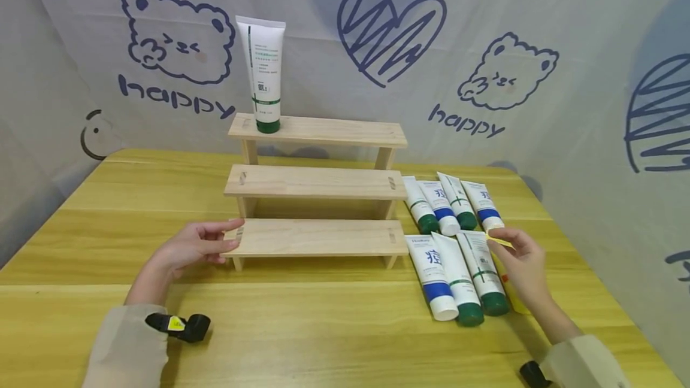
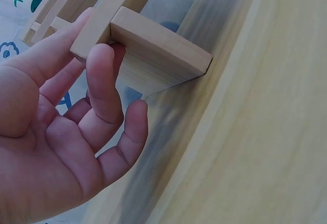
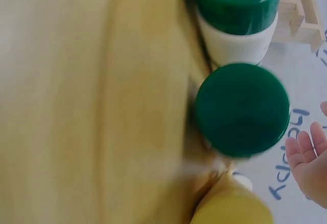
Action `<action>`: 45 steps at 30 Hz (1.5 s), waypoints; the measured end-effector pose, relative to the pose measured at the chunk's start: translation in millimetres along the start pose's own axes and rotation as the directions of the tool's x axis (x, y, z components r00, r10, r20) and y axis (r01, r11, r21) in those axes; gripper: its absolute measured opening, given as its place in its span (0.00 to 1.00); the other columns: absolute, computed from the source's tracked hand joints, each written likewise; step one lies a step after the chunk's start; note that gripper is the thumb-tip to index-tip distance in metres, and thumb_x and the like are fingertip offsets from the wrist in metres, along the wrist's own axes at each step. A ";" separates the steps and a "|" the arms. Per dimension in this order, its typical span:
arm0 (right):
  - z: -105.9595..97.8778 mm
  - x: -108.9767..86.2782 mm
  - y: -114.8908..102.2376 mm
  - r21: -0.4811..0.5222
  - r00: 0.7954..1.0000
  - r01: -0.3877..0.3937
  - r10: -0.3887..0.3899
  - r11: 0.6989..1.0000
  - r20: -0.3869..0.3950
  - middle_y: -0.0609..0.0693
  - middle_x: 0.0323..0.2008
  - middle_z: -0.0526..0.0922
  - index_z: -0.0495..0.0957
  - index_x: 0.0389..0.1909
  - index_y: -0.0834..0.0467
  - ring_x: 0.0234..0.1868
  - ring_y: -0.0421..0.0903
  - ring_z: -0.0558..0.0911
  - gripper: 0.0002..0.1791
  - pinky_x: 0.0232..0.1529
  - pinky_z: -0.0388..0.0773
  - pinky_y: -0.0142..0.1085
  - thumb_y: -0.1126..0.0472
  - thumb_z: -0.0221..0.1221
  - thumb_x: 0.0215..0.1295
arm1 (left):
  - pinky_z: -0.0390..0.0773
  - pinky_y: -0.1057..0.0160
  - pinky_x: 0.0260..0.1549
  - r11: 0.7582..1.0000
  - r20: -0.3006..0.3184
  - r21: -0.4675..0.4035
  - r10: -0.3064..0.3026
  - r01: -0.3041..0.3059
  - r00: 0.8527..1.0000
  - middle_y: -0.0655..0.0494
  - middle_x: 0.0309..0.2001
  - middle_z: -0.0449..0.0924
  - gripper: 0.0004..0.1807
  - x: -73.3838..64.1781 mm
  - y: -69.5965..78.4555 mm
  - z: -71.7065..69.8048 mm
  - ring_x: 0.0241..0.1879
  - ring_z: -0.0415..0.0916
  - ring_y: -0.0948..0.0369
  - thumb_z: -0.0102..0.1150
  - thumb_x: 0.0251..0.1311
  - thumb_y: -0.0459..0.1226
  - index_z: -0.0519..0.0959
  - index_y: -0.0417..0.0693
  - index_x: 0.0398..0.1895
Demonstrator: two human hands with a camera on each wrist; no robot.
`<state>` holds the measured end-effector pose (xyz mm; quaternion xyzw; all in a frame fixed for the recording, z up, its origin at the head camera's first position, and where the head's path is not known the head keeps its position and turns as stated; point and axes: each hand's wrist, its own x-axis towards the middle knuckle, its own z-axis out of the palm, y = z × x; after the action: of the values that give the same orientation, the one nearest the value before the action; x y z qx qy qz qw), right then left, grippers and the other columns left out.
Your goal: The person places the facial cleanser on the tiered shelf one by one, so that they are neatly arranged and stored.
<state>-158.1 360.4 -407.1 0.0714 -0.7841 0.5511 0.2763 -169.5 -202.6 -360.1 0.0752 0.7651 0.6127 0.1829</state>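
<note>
A wooden three-step display stand (image 1: 318,237) stands mid-table. My left hand (image 1: 196,243) grips the left end of its lowest step, thumb and fingers at the board's edges; the left wrist view shows the board's end (image 2: 89,40) between them. At the right, my right hand (image 1: 520,262) is close over the tail of a yellow tube (image 1: 518,299), partly hidden under the hand. In the right wrist view its fingers (image 3: 306,150) are apart, with a gap between them and the yellow tube (image 3: 232,208). A white tube with a green cap (image 1: 266,70) stands upright on the top step, left side.
Several white squeeze tubes lie in two rows right of the stand. Some have green caps, like this front tube (image 1: 482,274); others have a blue band, like this one (image 1: 431,274). A printed cloth (image 1: 318,29) hangs behind the table (image 1: 302,328).
</note>
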 end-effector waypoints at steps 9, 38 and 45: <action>-18.7 -9.0 -19.1 -0.083 0.998 -0.029 0.034 0.996 0.054 0.53 0.37 0.78 0.76 0.37 0.67 0.37 0.35 0.77 0.08 0.37 0.73 0.22 0.70 0.59 0.55 | 0.77 0.65 0.30 1.000 -0.004 -0.018 -0.010 0.010 1.000 0.51 0.30 0.55 0.32 -1.0 -2.6 0.2 0.29 0.60 0.61 0.60 0.54 0.39 0.62 0.36 0.61; -61.9 -12.2 -33.0 -0.483 0.857 -0.146 0.354 0.863 0.374 0.60 0.52 0.72 0.69 0.53 0.68 0.40 0.30 0.70 0.25 0.37 0.70 0.25 0.58 0.59 0.59 | 0.77 0.66 0.30 1.000 -0.016 -0.008 -0.024 0.024 1.000 0.51 0.31 0.55 0.33 -0.2 -2.0 -0.1 0.28 0.61 0.62 0.60 0.54 0.40 0.62 0.37 0.61; -59.5 -9.3 -37.6 -0.467 0.804 -0.182 0.404 0.865 0.435 0.53 0.54 0.72 0.67 0.56 0.68 0.46 0.42 0.73 0.26 0.38 0.71 0.28 0.57 0.56 0.61 | 0.77 0.67 0.30 1.000 -0.004 -0.013 -0.020 0.020 1.000 0.48 0.34 0.62 0.33 0.8 -2.2 0.0 0.25 0.66 0.63 0.59 0.55 0.40 0.61 0.37 0.62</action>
<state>-113.6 398.0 -366.5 0.0341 -0.9264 0.3739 -0.0277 -169.9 -202.9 -362.4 0.0651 0.7623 0.6159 0.1878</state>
